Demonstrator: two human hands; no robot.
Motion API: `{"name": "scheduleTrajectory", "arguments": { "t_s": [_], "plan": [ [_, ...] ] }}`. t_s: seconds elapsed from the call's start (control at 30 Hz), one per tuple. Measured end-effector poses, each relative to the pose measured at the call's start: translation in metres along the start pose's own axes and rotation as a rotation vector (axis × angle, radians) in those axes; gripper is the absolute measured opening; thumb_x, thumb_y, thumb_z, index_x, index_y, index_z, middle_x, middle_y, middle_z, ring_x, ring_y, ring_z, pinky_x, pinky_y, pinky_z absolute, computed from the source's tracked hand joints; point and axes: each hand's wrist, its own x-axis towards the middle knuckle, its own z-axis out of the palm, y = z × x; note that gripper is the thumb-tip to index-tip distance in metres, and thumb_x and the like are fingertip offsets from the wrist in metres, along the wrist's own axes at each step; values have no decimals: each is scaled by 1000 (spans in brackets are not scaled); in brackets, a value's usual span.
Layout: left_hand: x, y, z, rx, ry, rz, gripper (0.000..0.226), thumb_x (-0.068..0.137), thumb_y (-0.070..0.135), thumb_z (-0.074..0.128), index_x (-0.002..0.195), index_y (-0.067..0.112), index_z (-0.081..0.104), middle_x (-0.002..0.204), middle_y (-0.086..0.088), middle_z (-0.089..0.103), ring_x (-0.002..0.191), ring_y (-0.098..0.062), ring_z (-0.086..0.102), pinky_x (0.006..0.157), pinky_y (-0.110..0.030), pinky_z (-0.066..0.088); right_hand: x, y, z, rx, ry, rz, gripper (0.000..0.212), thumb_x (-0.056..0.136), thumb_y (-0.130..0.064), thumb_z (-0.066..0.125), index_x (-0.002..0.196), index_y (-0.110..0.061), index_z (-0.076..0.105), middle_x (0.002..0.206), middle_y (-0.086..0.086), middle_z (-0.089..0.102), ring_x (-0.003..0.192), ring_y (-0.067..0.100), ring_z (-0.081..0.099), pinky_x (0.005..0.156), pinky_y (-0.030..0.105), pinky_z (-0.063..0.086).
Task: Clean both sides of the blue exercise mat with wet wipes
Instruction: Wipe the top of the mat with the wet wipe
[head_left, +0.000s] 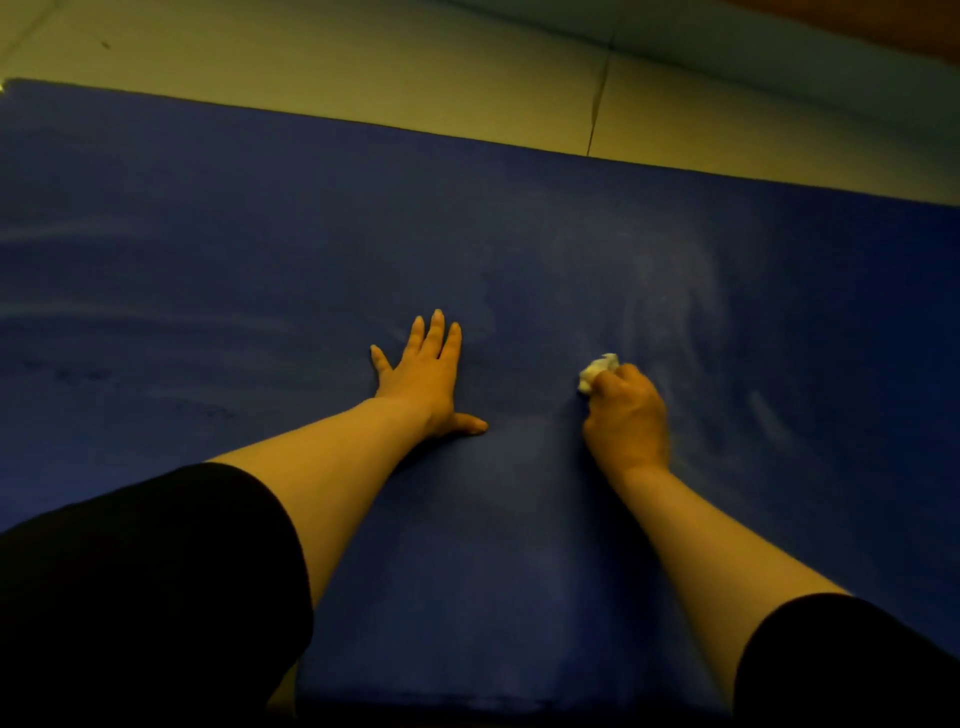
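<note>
The blue exercise mat lies flat on the floor and fills most of the view. My left hand rests palm down on it near the middle, fingers spread, holding nothing. To its right, my right hand is closed around a crumpled white wet wipe and presses it against the mat. Only part of the wipe sticks out past the fingers. Pale damp streaks show on the mat above and to the right of that hand.
Pale floor tiles with a dark joint line lie beyond the mat's far edge. A brown surface shows at the top right corner. My black sleeves cover both lower corners.
</note>
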Motion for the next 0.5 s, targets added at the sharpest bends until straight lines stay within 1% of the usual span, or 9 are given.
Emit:
{"name": "scheduleTrajectory", "arguments": {
  "t_s": [0.07, 0.1, 0.13, 0.2, 0.27, 0.33, 0.37, 0.4, 0.5],
  "plan": [
    [-4, 2, 4, 14, 18, -15, 117, 79, 62, 65, 152, 18, -15, 158, -1, -26, 146, -25, -20, 111, -67, 0, 0, -3, 2, -21, -14, 144, 22, 77, 11, 53, 91, 0, 65, 100, 21, 61, 91, 40, 58, 74, 35, 44],
    [-7, 4, 7, 20, 29, -28, 113, 82, 61, 63, 153, 18, -14, 159, -1, -24, 147, -25, -19, 112, -66, 1, -1, -12, 5, -1, -17, 178, 21, 79, 9, 52, 92, -1, 65, 103, 19, 60, 93, 38, 57, 76, 34, 42],
    [-11, 8, 10, 29, 40, -38, 109, 85, 59, 60, 153, 17, -13, 159, -2, -22, 147, -25, -17, 114, -65, 2, -6, -25, 7, 34, -30, 173, 20, 80, 6, 52, 93, -3, 65, 104, 18, 59, 94, 36, 57, 77, 33, 41],
    [-17, 13, 16, 32, 48, -44, 99, 91, 54, 55, 154, 15, -10, 160, -3, -19, 148, -26, -15, 115, -64, 4, -19, -53, 17, 105, -94, 31, 19, 79, 5, 56, 93, -5, 65, 102, 16, 60, 92, 34, 57, 78, 34, 44],
    [-22, 12, 18, 34, 38, -24, 90, 95, 51, 49, 154, 14, -8, 161, -3, -17, 148, -27, -14, 115, -62, 4, -32, -66, 20, 148, -172, -120, 18, 78, 6, 59, 90, -5, 65, 100, 15, 60, 89, 33, 57, 74, 35, 47],
    [-30, 4, 12, 48, -9, 33, 87, 96, 51, 47, 154, 14, -7, 161, -3, -16, 148, -27, -12, 116, -60, 4, -31, -54, 12, 143, -191, -159, 20, 74, 9, 59, 87, -6, 66, 98, 15, 61, 89, 36, 58, 75, 36, 48],
    [-34, 0, 8, 52, -42, 64, 89, 95, 52, 48, 154, 14, -6, 161, -4, -15, 148, -28, -11, 117, -58, 4, -29, -41, 4, 114, -171, -124, 22, 73, 10, 57, 86, -6, 66, 99, 16, 62, 92, 38, 58, 77, 38, 48],
    [-39, -3, 4, 49, -70, 86, 93, 92, 55, 51, 154, 14, -6, 161, -4, -15, 148, -27, -10, 118, -56, 4, -27, -27, -6, 70, -144, -51, 24, 73, 10, 55, 87, -7, 66, 101, 16, 62, 95, 38, 57, 79, 37, 47],
    [-56, -6, 0, 18, -123, 100, 116, 77, 64, 64, 154, 13, -6, 161, -4, -14, 148, -27, -11, 119, -54, 1, -26, -3, -22, -93, -133, 200, 26, 80, 5, 51, 97, -8, 66, 110, 15, 59, 101, 35, 51, 81, 34, 41]
  ]
}}
